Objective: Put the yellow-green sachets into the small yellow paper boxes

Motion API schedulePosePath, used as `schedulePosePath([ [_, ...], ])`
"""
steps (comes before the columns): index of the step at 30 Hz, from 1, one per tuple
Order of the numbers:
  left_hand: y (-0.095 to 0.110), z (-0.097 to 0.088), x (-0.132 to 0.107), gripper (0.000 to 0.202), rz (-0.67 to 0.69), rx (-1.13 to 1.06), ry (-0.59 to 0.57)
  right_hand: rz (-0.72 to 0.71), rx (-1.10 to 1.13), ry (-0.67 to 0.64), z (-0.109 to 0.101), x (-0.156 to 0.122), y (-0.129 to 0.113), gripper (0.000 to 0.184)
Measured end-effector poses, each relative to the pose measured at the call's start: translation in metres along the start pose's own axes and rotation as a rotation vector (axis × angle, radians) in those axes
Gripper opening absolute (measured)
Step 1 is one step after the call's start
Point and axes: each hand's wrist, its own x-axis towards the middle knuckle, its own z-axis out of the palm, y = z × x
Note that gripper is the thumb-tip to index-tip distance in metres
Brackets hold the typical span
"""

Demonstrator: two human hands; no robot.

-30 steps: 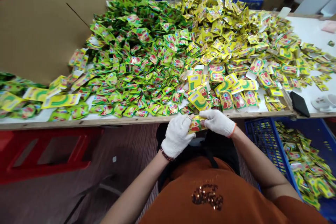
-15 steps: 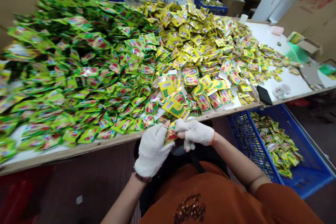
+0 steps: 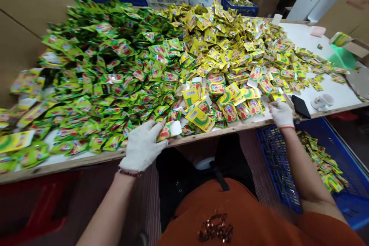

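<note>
Both my hands wear white knit gloves. My left hand (image 3: 143,145) is at the table's front edge, fingers closed on a small green sachet with a white end (image 3: 169,130). My right hand (image 3: 281,113) reaches to the right, resting on the table (image 3: 86,159) beside a yellow sachet (image 3: 277,98); its fingers are curled and I cannot see anything in them. A big heap of green sachets (image 3: 115,73) covers the left of the table, and a heap of yellow sachets (image 3: 225,34) lies at the back right.
A blue crate (image 3: 340,196) with sachets in it stands on the floor at my right. A black phone (image 3: 300,106) and a white cup (image 3: 322,102) lie by the right edge. Cardboard (image 3: 20,19) stands at left. Crates and bags sit behind.
My hands held one sachet together at my lap. They have parted: the left keeps the sachet near the table edge, the right has reached out to the right. The camera turned.
</note>
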Motion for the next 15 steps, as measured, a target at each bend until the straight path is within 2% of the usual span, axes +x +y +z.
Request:
schedulePosePath([
  [1,-0.001,-0.001,0.003,0.054,-0.004,0.006,0.042,0.045,-0.145,0.023,-0.001,0.017,0.014,0.034],
  [3,0.008,-0.003,0.008,0.057,-0.004,-0.066,0.206,0.144,-0.348,0.015,-0.001,0.04,0.029,0.05],
  [5,0.028,-0.006,0.015,0.043,0.033,-0.211,0.356,0.2,-0.435,-0.026,0.003,0.05,0.031,0.061],
  [7,0.054,-0.008,0.024,0.027,0.109,-0.34,0.398,0.21,-0.456,-0.067,0.008,0.053,0.029,0.061],
  [9,0.082,-0.008,0.035,0.023,0.174,-0.396,0.328,0.196,-0.44,-0.061,0.013,0.054,0.027,0.057],
  [11,0.106,-0.005,0.049,0.023,0.196,-0.382,0.194,0.17,-0.351,0.019,0.016,0.054,0.03,0.048],
  [13,0.128,-0.002,0.066,0.019,0.206,-0.304,0.061,0.152,-0.187,0.127,0.018,0.053,0.034,0.036],
  [15,0.146,0.0,0.083,0.017,0.233,-0.202,-0.009,0.147,-0.047,0.204,0.018,0.049,0.037,0.027],
])
